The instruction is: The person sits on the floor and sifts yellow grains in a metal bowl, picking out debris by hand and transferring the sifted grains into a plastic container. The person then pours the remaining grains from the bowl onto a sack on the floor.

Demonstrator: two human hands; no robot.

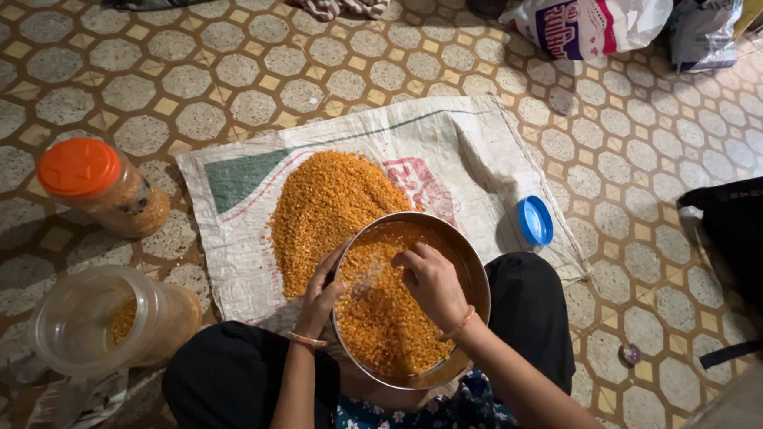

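Observation:
A round metal plate (pixel 476 275) rests on my lap, filled with orange-yellow split lentils (pixel 382 314). My left hand (pixel 320 294) grips the plate's left rim, with the fingers reaching over onto the lentils. My right hand (pixel 433 283) lies on the lentils near the plate's middle, fingers bent and touching the grains. Beyond the plate, a heap of the same lentils (pixel 325 210) is spread on a white woven sack (pixel 465 153) laid flat on the tiled floor.
A plastic jar with an orange lid (pixel 101 186) stands at the left, holding lentils. An open clear jar (pixel 100 321) lies on its side near my left knee. A blue lid (pixel 536 220) sits on the sack's right edge. Bags (pixel 597 7) stand at the back right.

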